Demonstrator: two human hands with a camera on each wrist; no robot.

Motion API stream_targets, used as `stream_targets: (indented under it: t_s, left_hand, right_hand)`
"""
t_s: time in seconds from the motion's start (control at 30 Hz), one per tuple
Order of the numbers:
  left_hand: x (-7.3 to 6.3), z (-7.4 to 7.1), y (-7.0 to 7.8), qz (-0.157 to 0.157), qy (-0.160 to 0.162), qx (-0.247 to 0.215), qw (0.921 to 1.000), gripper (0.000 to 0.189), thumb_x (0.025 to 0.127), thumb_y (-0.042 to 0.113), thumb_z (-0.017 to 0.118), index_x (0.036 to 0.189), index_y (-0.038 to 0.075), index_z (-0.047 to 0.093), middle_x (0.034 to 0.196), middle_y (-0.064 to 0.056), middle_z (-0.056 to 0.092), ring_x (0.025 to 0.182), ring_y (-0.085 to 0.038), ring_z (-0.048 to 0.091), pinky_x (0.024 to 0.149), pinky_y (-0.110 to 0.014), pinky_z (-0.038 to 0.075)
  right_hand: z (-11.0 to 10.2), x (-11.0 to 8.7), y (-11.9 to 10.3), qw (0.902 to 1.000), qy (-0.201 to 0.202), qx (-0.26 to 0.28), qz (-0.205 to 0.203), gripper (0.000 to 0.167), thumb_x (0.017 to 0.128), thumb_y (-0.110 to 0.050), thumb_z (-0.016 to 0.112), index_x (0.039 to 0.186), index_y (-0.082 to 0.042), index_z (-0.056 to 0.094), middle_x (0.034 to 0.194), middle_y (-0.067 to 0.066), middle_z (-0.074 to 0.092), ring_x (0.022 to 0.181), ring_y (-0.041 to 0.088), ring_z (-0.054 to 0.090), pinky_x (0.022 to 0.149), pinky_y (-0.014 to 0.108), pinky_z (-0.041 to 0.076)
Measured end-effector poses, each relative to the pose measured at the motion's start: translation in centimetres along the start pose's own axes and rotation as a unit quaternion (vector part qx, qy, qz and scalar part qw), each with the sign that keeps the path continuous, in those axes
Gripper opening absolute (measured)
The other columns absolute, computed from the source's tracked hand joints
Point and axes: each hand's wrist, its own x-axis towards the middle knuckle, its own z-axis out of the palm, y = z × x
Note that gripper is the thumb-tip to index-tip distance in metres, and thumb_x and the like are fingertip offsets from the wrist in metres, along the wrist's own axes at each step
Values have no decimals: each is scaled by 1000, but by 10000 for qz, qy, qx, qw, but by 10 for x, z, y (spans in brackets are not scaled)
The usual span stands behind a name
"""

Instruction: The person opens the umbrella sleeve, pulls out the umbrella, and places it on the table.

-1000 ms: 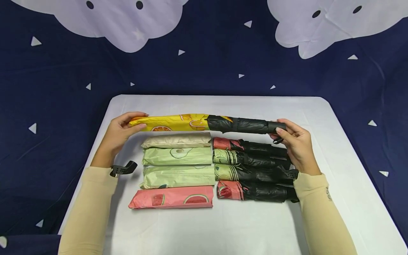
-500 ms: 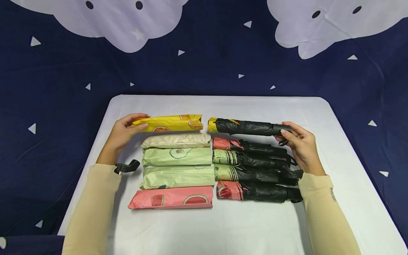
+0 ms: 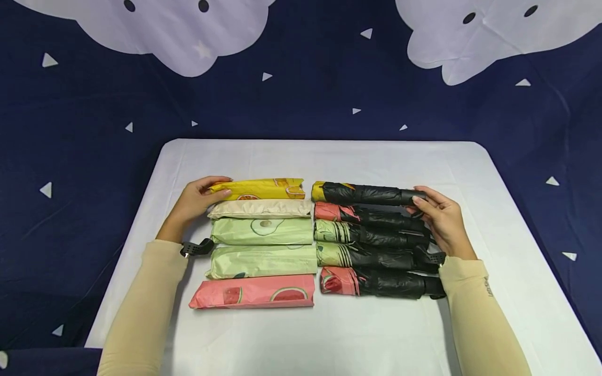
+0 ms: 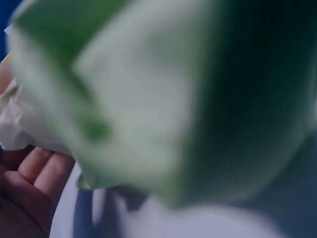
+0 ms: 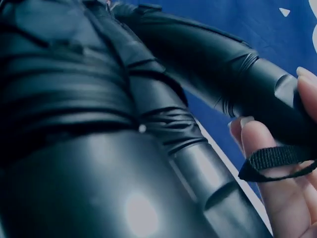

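Note:
My left hand (image 3: 195,202) pinches the left end of a yellow umbrella sleeve (image 3: 261,190) with an orange-slice print, at the far end of the left column. Opposite it, my right hand (image 3: 443,216) grips the black handle of a folded umbrella (image 3: 364,194) whose left tip is yellow. A narrow gap separates sleeve and umbrella. In the right wrist view, a black strap loop (image 5: 277,157) hangs over my fingers. A blurred green sleeve (image 4: 133,99) blocks most of the left wrist view.
Nearer me lie a beige sleeve (image 3: 261,209), two green sleeves and a pink watermelon sleeve (image 3: 254,291). Beside them, several folded umbrellas (image 3: 376,236) form a right column, handles rightward. They all lie on a white table (image 3: 305,339) before a dark blue starry cloth (image 3: 310,94).
The yellow sleeve and the umbrella, joined end to end at first, have come apart. Both hands have since moved nearer to me, bringing each piece down beside its column.

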Motion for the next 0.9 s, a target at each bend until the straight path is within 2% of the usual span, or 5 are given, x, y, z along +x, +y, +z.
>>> stream_targets:
  t_s: [0.17,0.27,0.57,0.7,0.9]
  left_hand:
    - [-7,2,16,120,-214,510,9984,46,98,25,73,137,3,64,132,-19,62,90,-11,58,68,-19,50]
    - [-7,3,14,128,-253,528,9982,45,97,23,74,136,3,64,132,-19,63,92,-11,60,70,-19,51]
    - [3,5,-4,360,-436,857,9947,46,95,34,76,135,11,66,125,-12,66,92,-22,60,73,-23,52]
    - [4,6,-4,338,-464,955,9938,47,95,34,76,135,11,66,125,-12,65,95,-24,61,74,-23,53]
    - [4,7,-2,293,-438,1167,9918,46,96,31,75,136,10,65,124,-14,65,91,-25,60,73,-26,52]
  right_hand:
    - [-1,2,-1,9982,-82,-598,72,51,95,-3,72,140,12,52,107,9,75,83,18,76,77,28,60]
    - [-2,3,-2,9920,-75,-1262,63,54,95,-10,74,141,9,54,109,6,75,85,17,76,76,26,60]
    - [-12,2,1,9479,-83,-3176,229,53,94,-27,77,141,-7,63,124,-5,69,100,5,69,81,18,56]
    - [-15,3,4,9368,-151,-3475,370,53,93,-31,77,140,-9,64,131,0,68,103,0,67,80,18,56]
    - [-16,6,5,9347,-263,-3527,353,49,94,-30,76,137,-8,66,133,8,67,105,-1,67,81,17,56]
